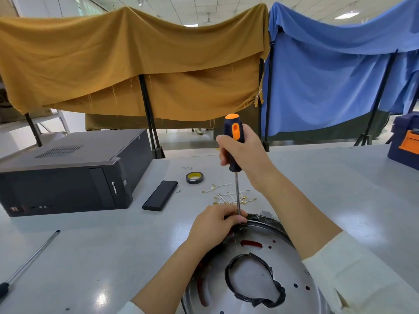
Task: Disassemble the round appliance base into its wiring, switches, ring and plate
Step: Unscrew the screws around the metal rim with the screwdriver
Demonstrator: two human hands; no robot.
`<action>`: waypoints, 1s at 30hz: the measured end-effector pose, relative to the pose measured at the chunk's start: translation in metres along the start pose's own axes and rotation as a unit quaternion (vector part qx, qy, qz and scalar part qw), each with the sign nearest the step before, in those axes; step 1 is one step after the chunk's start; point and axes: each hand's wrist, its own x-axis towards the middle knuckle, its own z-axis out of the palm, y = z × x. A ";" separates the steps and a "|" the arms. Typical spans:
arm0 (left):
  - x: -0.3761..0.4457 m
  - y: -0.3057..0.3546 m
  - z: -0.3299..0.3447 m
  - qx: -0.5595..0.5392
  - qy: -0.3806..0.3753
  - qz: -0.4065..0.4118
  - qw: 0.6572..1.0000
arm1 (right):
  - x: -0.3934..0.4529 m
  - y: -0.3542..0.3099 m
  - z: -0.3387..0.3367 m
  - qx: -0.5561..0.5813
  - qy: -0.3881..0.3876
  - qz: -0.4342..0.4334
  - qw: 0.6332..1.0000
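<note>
2 hands work: right grip [240, 148] clasps screwdriver [234, 159], left grip [215, 225] pinches base [260, 268] rim.

Bare forearms and hands — cream long sleeves [353, 275] pushed back, loose cuffs, no gloves or rings.

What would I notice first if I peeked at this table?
Probably the orange and black screwdriver standing upright in the right hand, its tip down at the far rim of the round silver appliance base near the front edge. The left hand grips that rim right beside the tip. Behind the table hang a big mustard cloth and a blue cloth.
</note>
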 end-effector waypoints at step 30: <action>-0.001 0.002 -0.002 0.013 -0.002 0.001 1.000 | 0.000 -0.003 -0.003 0.005 0.029 -0.015 0.999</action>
